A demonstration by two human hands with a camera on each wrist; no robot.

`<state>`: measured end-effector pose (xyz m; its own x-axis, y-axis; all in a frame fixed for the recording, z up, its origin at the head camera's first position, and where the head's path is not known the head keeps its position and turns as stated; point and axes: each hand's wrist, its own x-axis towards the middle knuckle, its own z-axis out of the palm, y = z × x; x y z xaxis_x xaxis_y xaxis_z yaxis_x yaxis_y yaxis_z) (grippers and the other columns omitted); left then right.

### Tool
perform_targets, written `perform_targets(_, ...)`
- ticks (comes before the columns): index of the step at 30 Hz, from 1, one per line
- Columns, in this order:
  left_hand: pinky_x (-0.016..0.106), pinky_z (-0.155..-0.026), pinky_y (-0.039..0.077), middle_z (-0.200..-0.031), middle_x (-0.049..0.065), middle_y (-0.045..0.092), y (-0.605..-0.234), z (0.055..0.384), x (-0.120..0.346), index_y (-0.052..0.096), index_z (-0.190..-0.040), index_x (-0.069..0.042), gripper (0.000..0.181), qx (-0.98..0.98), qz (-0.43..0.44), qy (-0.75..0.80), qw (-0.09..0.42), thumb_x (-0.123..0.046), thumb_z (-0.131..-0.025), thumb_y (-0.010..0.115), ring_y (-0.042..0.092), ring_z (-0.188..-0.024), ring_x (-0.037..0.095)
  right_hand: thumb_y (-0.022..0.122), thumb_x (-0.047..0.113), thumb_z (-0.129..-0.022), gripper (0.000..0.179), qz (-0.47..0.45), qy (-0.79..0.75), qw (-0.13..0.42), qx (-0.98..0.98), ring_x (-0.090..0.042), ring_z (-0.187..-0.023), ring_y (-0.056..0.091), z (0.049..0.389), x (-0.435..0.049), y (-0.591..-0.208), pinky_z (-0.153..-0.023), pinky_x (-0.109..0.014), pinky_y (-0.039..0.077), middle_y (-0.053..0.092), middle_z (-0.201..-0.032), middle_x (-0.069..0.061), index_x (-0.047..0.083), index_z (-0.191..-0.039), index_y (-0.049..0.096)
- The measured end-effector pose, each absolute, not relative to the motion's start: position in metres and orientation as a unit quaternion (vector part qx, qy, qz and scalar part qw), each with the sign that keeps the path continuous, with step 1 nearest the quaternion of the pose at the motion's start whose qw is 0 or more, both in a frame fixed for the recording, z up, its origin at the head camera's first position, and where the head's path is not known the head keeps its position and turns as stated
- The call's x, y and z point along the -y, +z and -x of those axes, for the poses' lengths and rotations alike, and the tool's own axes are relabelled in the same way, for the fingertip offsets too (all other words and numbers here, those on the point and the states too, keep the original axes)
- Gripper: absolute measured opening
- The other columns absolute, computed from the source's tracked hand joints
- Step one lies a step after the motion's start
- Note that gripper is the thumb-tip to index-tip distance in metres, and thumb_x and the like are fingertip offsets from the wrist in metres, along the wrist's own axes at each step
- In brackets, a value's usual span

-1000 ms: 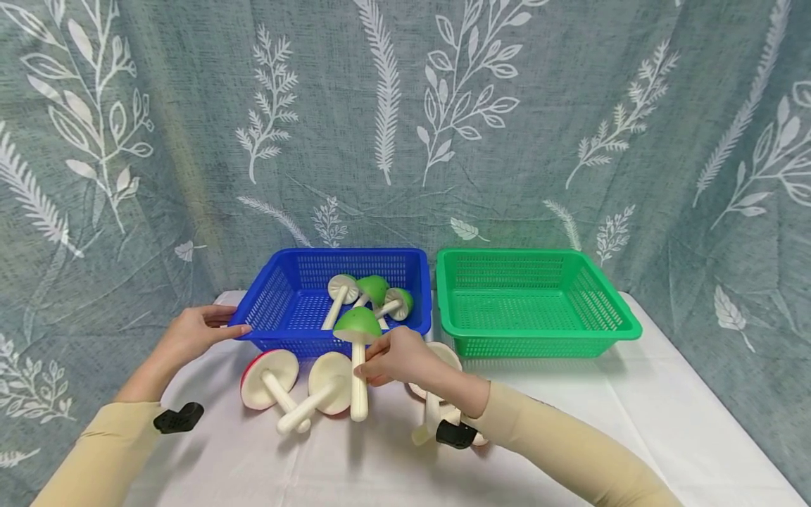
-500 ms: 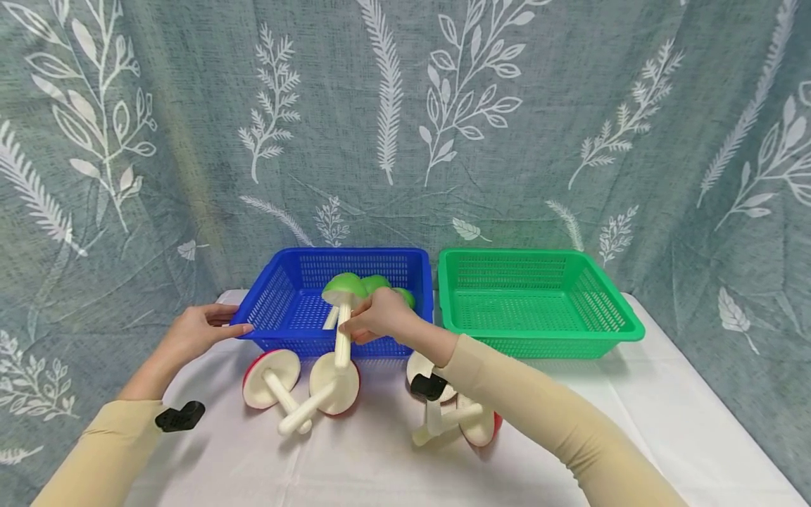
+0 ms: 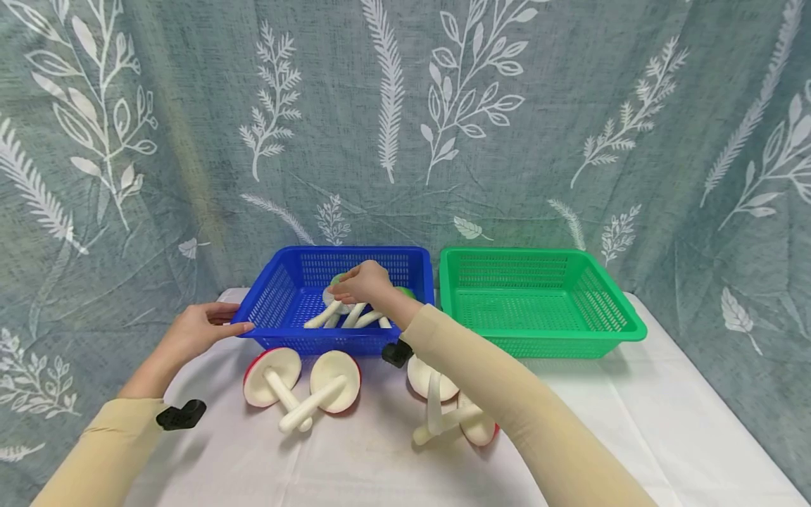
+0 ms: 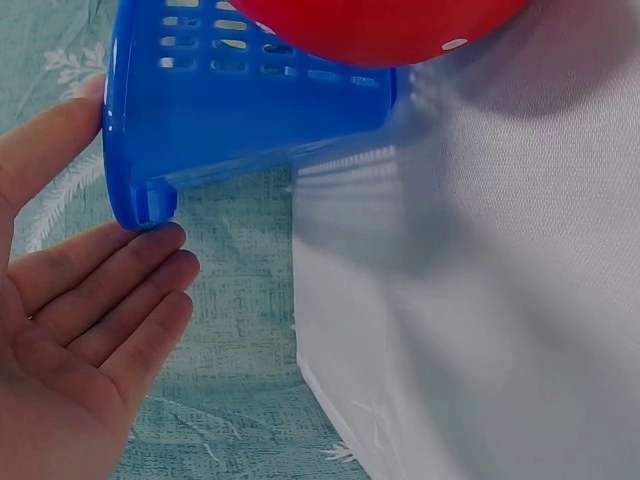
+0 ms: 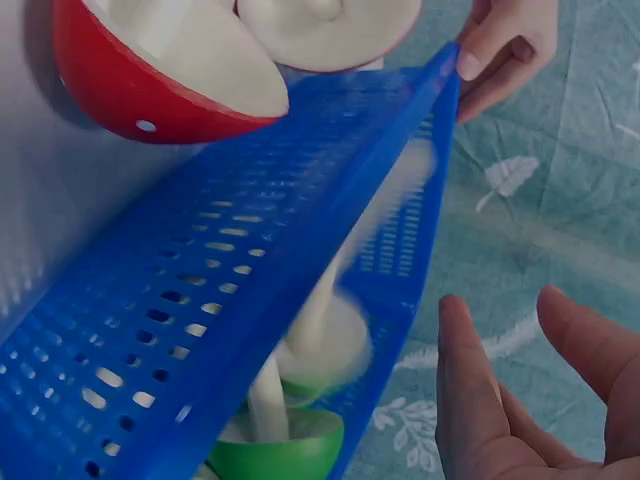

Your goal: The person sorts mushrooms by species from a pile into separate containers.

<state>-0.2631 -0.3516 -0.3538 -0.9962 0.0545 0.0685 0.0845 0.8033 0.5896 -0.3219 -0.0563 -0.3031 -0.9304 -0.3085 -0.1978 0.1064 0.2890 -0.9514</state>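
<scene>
Left hand (image 3: 199, 331) grips the blue mesh-sided plastic basket (image 3: 285, 336), right hand (image 3: 370, 284) empty — retreat low and we might snag a green-domed, white-stemmed mushroom (image 5: 285, 457).

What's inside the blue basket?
Inside the blue basket: green-capped mushrooms with pale stems. In the head view, the right hand covers some of the caps and the front rim hides the near stem ends, so no exact count.
</scene>
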Motion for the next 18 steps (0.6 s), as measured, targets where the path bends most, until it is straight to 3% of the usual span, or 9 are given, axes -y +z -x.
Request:
perform_targets(6, 0.05, -0.087, 0.049, -0.128, 0.029, 0.055, -0.352, 0.263, 0.351, 0.048, -0.135, 0.005, 0.077, 0.95, 0.037, -0.311, 0.018, -0.05, -0.084, 0.066, 0.053, -0.116, 0.044, 0.07, 0.013, -0.086, 0.04, 0.065, -0.602, 0.181, -0.775, -0.026, -0.099, 0.068, 0.321, 0.048, -0.306, -0.084, -0.034, 0.056, 0.071, -0.104, -0.015, -0.004, -0.121, 0.061)
perform_targets(12, 0.05, -0.087, 0.049, -0.127, 0.029, 0.056, -0.353, 0.262, 0.351, 0.048, -0.135, 0.005, 0.076, 0.95, 0.039, -0.31, 0.025, -0.049, -0.085, 0.067, 0.054, -0.115, 0.043, 0.07, 0.014, -0.086, 0.039, 0.083, -0.587, 0.194, -0.782, -0.02, -0.091, 0.071, 0.314, 0.034, -0.304, -0.08, -0.031, 0.057, 0.072, -0.096, -0.012, -0.004, -0.12, 0.061)
perform_targets(18, 0.05, -0.087, 0.049, -0.127, 0.03, 0.056, -0.354, 0.262, 0.349, 0.049, -0.134, 0.005, 0.075, 0.949, 0.04, -0.311, 0.027, -0.048, -0.085, 0.067, 0.054, -0.115, 0.043, 0.071, 0.019, -0.086, 0.039, 0.093, -0.564, 0.196, -0.796, -0.027, -0.1, 0.068, 0.311, 0.021, -0.309, -0.081, -0.033, 0.057, 0.071, -0.1, -0.013, -0.002, -0.118, 0.063)
